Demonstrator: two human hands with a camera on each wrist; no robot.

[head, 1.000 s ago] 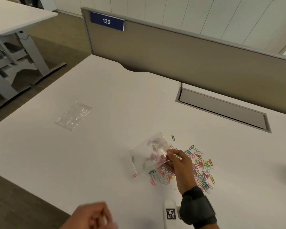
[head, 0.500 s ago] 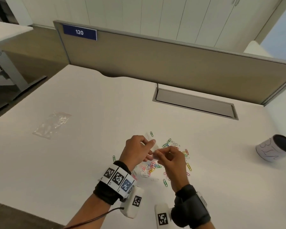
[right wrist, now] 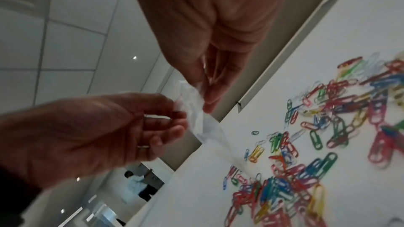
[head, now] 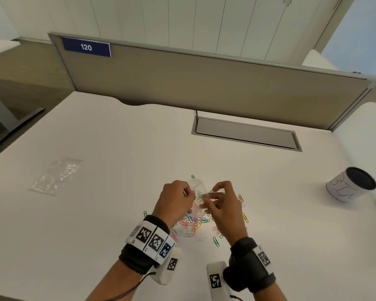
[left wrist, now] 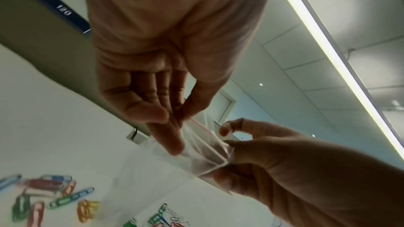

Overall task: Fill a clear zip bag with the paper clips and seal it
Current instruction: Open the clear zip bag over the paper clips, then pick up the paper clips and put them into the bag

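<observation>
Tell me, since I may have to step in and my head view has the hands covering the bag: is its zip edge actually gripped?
Observer: Yes. The left wrist view shows the left hand pinching the zip bag at its top strip, thumb against fingers.
Operator: And the right hand?
Observer: The right hand pinches the same strip at its corner, its grip thumb over forefinger.
Operator: Is the mouth sealed?
Observer: Seemingly not. The two lips look parted near the left hand and meet only at the right-hand corner.
</observation>
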